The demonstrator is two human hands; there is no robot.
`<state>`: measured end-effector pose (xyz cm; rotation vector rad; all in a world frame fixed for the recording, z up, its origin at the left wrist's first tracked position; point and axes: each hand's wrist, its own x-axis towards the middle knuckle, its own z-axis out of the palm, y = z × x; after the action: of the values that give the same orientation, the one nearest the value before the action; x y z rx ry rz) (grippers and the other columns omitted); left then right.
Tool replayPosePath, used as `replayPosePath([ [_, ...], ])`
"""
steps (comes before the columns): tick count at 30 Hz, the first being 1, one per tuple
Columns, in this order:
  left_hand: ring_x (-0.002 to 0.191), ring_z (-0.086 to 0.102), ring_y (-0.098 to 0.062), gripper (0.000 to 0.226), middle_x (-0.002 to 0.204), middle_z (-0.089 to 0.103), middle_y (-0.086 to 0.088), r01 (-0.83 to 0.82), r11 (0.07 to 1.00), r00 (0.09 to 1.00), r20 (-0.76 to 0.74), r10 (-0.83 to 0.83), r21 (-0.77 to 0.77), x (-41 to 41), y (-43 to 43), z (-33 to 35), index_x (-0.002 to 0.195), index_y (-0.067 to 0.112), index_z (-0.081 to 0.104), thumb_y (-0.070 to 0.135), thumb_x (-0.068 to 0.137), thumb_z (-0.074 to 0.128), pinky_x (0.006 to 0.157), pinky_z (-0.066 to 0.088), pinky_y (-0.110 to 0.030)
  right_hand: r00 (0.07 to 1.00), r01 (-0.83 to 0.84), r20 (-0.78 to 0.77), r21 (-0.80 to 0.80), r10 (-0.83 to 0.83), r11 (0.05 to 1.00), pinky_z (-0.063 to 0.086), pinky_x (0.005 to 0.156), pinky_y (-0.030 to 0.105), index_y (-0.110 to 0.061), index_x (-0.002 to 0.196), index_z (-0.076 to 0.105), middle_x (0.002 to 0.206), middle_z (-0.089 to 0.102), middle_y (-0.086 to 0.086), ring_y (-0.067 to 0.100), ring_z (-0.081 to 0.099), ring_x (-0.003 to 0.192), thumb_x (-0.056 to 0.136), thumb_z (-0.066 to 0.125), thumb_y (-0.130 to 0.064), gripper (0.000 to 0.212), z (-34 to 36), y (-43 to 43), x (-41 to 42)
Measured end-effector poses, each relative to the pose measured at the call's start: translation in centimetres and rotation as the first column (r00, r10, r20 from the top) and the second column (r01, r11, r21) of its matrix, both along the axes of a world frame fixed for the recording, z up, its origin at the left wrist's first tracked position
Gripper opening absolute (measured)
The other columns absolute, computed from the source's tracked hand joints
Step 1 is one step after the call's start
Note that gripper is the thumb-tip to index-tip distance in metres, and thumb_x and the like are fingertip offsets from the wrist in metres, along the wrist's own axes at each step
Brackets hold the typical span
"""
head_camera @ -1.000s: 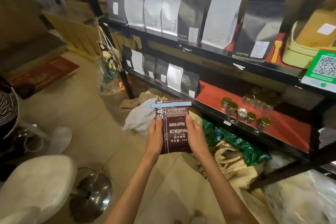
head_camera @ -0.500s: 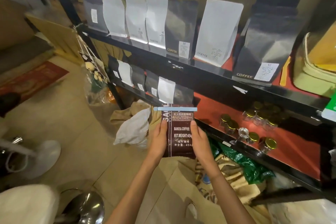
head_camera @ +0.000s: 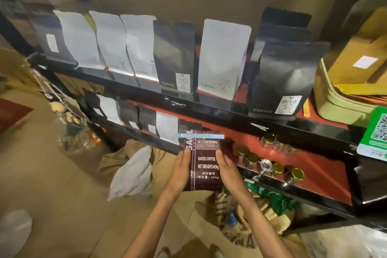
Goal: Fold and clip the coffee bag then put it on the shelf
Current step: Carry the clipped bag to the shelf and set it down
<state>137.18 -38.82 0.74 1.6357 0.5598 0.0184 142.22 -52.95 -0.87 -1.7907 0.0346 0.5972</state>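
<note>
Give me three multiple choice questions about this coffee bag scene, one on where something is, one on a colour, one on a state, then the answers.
1. Where are the gold-lidded jars?
A. On the top shelf
B. On the red lower shelf, right of the brown coffee bag
C. On the floor

2. What colour is the clip across the bag's top?
A. Light blue
B. Red
C. Black

3. How is the brown coffee bag held?
A. By one hand only
B. It stands on the shelf untouched
C. Upright between the left hand and the right hand

Answers:
1 B, the jars sit on the red surface beside the bag.
2 A, the bar is pale blue.
3 C, a hand presses each side.
</note>
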Motion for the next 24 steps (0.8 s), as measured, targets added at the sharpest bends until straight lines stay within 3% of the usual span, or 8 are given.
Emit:
replayPosePath([
  [5, 0.103, 0.065, -0.011, 0.044, 0.117, 0.066, -0.003, 0.153, 0.986, 0.985, -0.067, -0.157, -0.068, 1.4, 2.7, -1.4, 0.127, 0.020, 0.052, 0.049, 0.103, 0.028, 0.089, 0.052, -0.030, 0.998, 0.061, -0.028, -0.042, -0.063, 0.997, 0.054, 0.096, 0.038, -0.024, 0.126, 0.059, 0.119, 0.071, -0.001, 0.015, 0.069, 0.104, 0.094, 0.036, -0.065, 0.057, -0.2, 1.7, -0.1],
  [7, 0.105, 0.065, -0.012, 0.044, 0.118, 0.066, 0.001, 0.222, 0.974, 0.972, -0.072, -0.225, -0.045, 1.7, 4.0, -1.8, 0.127, 0.028, 0.050, 0.055, 0.101, 0.027, 0.098, 0.050, -0.040, 0.994, 0.104, -0.035, -0.042, -0.106, 0.994, 0.059, 0.085, 0.027, -0.017, 0.130, 0.053, 0.115, 0.070, -0.001, 0.012, 0.070, 0.098, 0.094, 0.043, -0.061, 0.056, 0.0, 2.5, -0.3],
  [9, 0.103, 0.066, -0.008, 0.043, 0.118, 0.066, 0.003, 0.283, 0.959, 0.956, -0.067, -0.284, -0.033, 1.9, 5.6, -2.3, 0.128, 0.032, 0.049, 0.056, 0.101, 0.026, 0.094, 0.053, -0.034, 0.983, 0.183, -0.004, -0.028, -0.183, 0.983, 0.055, 0.072, 0.013, -0.018, 0.134, 0.045, 0.110, 0.065, -0.007, 0.002, 0.066, 0.090, 0.097, 0.050, -0.046, 0.046, 0.6, 3.3, -0.5],
  [12, 0.099, 0.069, -0.002, 0.038, 0.123, 0.066, 0.000, 0.365, 0.927, 0.926, -0.067, -0.371, -0.091, 2.8, 8.0, -3.7, 0.130, 0.029, 0.048, 0.048, 0.102, 0.029, 0.079, 0.057, -0.019, 0.961, 0.268, 0.090, -0.049, -0.263, 0.962, 0.056, 0.089, 0.030, -0.027, 0.141, 0.038, 0.122, 0.060, -0.005, 0.009, 0.064, 0.103, 0.092, 0.060, -0.041, 0.056, 0.8, 4.4, -0.4],
  [16, 0.124, 0.058, -0.020, 0.076, 0.142, 0.054, -0.004, 0.466, 0.880, 0.870, -0.130, -0.475, -0.095, 3.7, 10.0, -6.7, 0.140, 0.037, 0.038, 0.084, 0.080, 0.032, 0.106, 0.045, -0.050, 0.962, 0.222, 0.186, -0.106, -0.200, 0.969, 0.057, 0.093, 0.039, -0.031, 0.141, 0.042, 0.130, 0.060, -0.006, 0.011, 0.062, 0.114, 0.084, 0.070, -0.040, 0.064, 0.3, 4.6, -0.3],
  [18, 0.117, 0.063, -0.018, 0.061, 0.133, 0.061, -0.002, 0.510, 0.853, 0.846, -0.116, -0.521, -0.114, 4.1, 10.5, -7.8, 0.134, 0.045, 0.041, 0.078, 0.083, 0.037, 0.101, 0.050, -0.050, 0.954, 0.220, 0.235, -0.126, -0.186, 0.967, 0.058, 0.092, 0.042, -0.031, 0.130, 0.050, 0.128, 0.062, -0.004, 0.012, 0.064, 0.113, 0.077, 0.073, -0.042, 0.059, 0.2, 4.5, 0.2],
  [21, 0.118, 0.062, -0.009, 0.042, 0.134, 0.059, 0.006, 0.612, 0.788, 0.787, -0.053, -0.615, -0.071, 4.6, 10.0, -7.9, 0.138, 0.050, 0.034, 0.058, 0.097, 0.036, 0.101, 0.052, -0.041, 0.939, 0.190, 0.326, -0.214, -0.113, 0.958, 0.057, 0.089, 0.035, -0.036, 0.115, 0.058, 0.120, 0.062, -0.007, 0.008, 0.063, 0.108, 0.074, 0.075, -0.041, 0.045, 0.0, 3.7, 1.7],
  [24, 0.123, 0.056, -0.002, 0.031, 0.132, 0.057, 0.020, 0.704, 0.657, 0.680, 0.011, -0.733, 0.271, 6.1, 9.4, -8.4, 0.127, 0.063, 0.033, 0.055, 0.097, 0.034, 0.107, 0.046, -0.036, 0.937, 0.082, 0.347, -0.335, 0.042, 0.939, 0.055, 0.087, 0.023, -0.042, 0.112, 0.062, 0.113, 0.064, -0.013, 0.004, 0.064, 0.104, 0.082, 0.076, -0.028, 0.035, -0.2, 2.8, 3.8],
])
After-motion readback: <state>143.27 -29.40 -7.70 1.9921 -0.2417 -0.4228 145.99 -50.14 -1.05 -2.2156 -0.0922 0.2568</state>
